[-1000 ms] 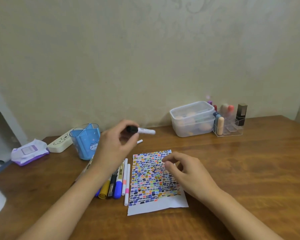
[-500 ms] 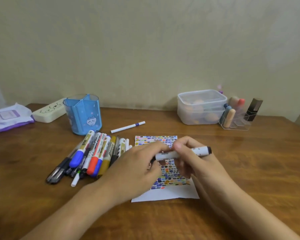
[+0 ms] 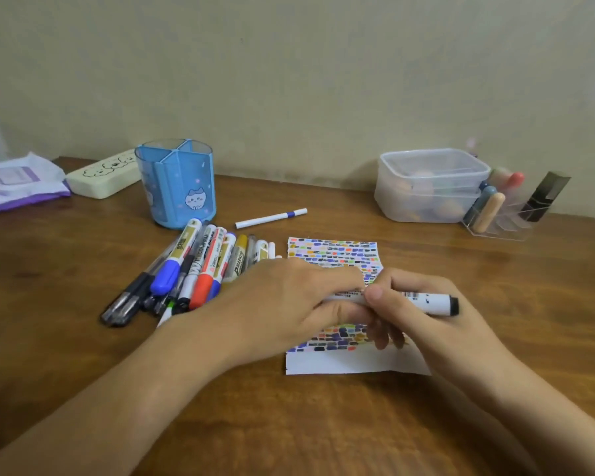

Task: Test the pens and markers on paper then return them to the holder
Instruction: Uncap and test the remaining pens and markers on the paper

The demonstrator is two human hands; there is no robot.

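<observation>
Both hands grip one white marker (image 3: 423, 299) crosswise above the paper (image 3: 334, 250): left hand (image 3: 289, 304) fingers curled round its hidden cap end, probably, right hand (image 3: 423, 310) pinching the barrel. A jerky uncapping could streak stray ink or knock the pile of pens (image 3: 200, 269) beside the holder (image 3: 177, 183).

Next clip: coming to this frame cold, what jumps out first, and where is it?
Both hands meet at centre: the left hand and right hand grip one white marker lying crosswise above the paper, which is packed with small coloured test strokes. Left of the paper lies a heap of pens and markers, and behind it stands the blue holder, which looks empty.
</observation>
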